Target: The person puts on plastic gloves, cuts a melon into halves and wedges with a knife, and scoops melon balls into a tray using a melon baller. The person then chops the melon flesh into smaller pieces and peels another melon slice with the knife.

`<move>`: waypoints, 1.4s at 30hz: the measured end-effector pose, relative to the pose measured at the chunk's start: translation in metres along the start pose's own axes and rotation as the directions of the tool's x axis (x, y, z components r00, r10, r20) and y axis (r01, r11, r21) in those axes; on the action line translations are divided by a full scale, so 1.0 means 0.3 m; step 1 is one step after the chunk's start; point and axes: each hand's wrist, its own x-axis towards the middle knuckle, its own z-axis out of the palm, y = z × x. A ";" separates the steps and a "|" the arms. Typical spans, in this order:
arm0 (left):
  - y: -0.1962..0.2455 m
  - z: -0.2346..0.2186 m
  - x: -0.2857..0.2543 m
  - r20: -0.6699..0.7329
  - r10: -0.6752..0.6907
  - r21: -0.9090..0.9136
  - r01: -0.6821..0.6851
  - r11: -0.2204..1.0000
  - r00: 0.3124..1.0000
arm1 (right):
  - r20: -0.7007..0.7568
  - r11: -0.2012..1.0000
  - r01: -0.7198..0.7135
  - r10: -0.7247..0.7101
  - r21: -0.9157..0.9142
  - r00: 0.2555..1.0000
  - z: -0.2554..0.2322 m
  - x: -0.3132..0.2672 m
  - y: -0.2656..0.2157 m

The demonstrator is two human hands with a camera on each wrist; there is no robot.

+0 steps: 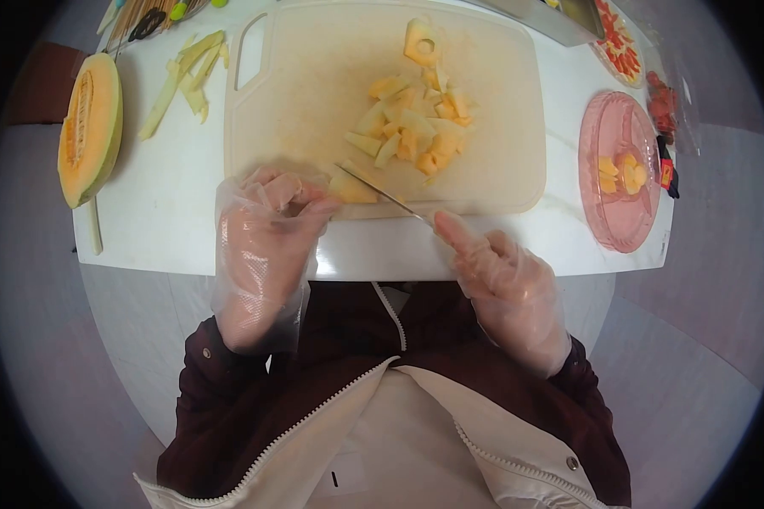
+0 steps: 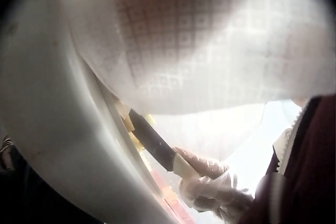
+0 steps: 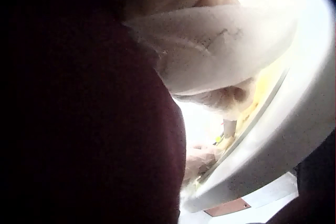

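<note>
In the head view my right hand, in a clear plastic glove, grips a knife by its handle. Its blade points up and left, with the tip over a pale orange melon piece at the near edge of the cutting board. My gloved left hand pinches that piece from the left with its fingertips. Beyond the blade lies a loose heap of cut melon pieces and rinds. The left wrist view shows the knife blade side-on, while the left glove hides the fingertips.
A melon half with seeds stands at the left, near peeled rind strips. On the right is a pink divided tray holding a few melon pieces. Behind it are a plate of red-and-white food and a metal container.
</note>
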 end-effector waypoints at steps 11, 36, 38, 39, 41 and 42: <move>0.008 0.001 -0.003 0.019 -0.040 0.001 0.040 0.999 0.999 | 0.004 0.858 -0.087 0.099 0.506 0.995 -0.017 0.042 0.111; 0.179 -0.016 0.017 0.144 0.403 0.527 -0.415 0.741 0.904 | -0.261 0.978 0.152 -0.184 -0.140 0.948 -0.001 0.033 0.091; 0.130 -0.043 0.017 -0.075 0.435 0.458 -0.356 0.814 0.897 | -0.232 0.982 0.090 -0.050 0.163 0.971 -0.030 0.022 0.103; 0.101 -0.061 0.014 -0.072 0.431 0.461 -0.353 0.814 0.899 | -0.228 0.982 0.090 -0.050 0.169 0.972 -0.035 0.017 0.105; 0.048 -0.092 0.002 -0.012 0.374 0.469 -0.325 0.821 0.928 | -0.187 0.921 0.009 0.070 0.390 0.980 -0.034 0.011 0.106; 0.040 -0.092 -0.006 -0.009 0.368 0.476 -0.319 0.819 0.930 | -0.181 0.917 0.010 0.068 0.398 0.981 -0.025 0.009 0.105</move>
